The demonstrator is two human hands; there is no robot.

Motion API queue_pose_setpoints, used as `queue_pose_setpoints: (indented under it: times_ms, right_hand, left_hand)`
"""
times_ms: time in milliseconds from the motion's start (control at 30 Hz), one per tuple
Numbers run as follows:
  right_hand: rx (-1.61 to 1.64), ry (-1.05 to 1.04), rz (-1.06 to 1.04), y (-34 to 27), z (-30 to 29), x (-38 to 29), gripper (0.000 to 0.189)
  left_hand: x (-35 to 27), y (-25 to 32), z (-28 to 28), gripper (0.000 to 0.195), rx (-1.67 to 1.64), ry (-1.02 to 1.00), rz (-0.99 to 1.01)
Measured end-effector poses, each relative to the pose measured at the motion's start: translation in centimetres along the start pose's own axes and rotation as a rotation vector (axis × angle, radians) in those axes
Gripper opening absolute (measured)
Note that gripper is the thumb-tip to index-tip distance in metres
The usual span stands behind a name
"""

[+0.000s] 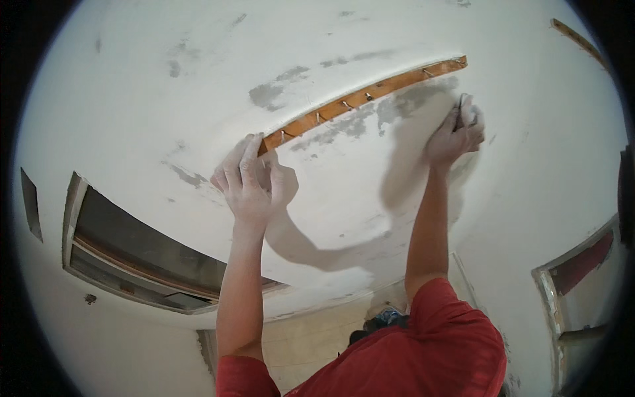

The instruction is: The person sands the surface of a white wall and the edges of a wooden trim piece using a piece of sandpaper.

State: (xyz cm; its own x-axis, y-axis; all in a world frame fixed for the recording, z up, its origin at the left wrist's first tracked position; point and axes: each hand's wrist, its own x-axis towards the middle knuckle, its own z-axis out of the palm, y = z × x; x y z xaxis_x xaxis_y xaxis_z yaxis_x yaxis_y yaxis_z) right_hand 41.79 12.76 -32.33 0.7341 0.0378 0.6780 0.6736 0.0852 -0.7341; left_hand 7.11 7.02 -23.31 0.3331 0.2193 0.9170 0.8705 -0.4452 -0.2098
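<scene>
A brown wooden strip [384, 89] lies slantwise against the white plastered wall, with several small metal hooks or nails along its face. The spread, dusty fingers of my left hand [252, 181] touch the strip's lower left end, with the thumb beneath. Below the strip's right end is my right hand [455, 131], close to the wall and away from the wood. Its fingers are curled and whitened; whether something small is between them cannot be made out. Grey patches [342, 126] mark the wall around the strip.
A framed opening [144, 250] is at the left, and another frame [551, 302] at the lower right. A second wooden strip [578, 37] shows at the upper right. Dark and blue items [384, 317] lie beyond my red shirt, by a pale tiled surface [302, 342].
</scene>
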Motion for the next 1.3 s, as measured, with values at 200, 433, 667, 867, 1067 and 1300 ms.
queue_pose_setpoints:
  times_ms: [200,433,667,867,1067,1300]
  right_hand:
    - [1.656,-0.097,0.888,-6.5,0.2,-6.0,0.055]
    - [0.053,-0.332,-0.498,9.1,0.1,-18.7,0.048]
    - [0.531,0.081,0.524,-0.2,0.1,-11.0,0.037]
    - [0.404,-0.418,-0.375,3.7,-3.8,-20.9,0.042]
    - [0.575,-0.015,0.439,6.8,-0.7,-12.5,0.034]
    - [0.464,-0.120,-0.503,4.4,0.1,-15.7,0.026]
  left_hand:
    - [-0.9,-0.6,1.0,0.060,0.045,0.099,0.034]
    - [-0.3,-0.8,1.0,0.060,0.042,0.074,0.072]
    - [-0.6,-0.8,1.2,0.060,0.026,0.089,0.062]
    - [-0.3,-0.8,1.0,0.058,0.029,0.067,0.073]
    - [-0.5,-0.7,1.5,0.060,0.039,0.104,0.055]
    - [-0.5,-0.3,2.1,0.060,0.051,0.133,0.050]
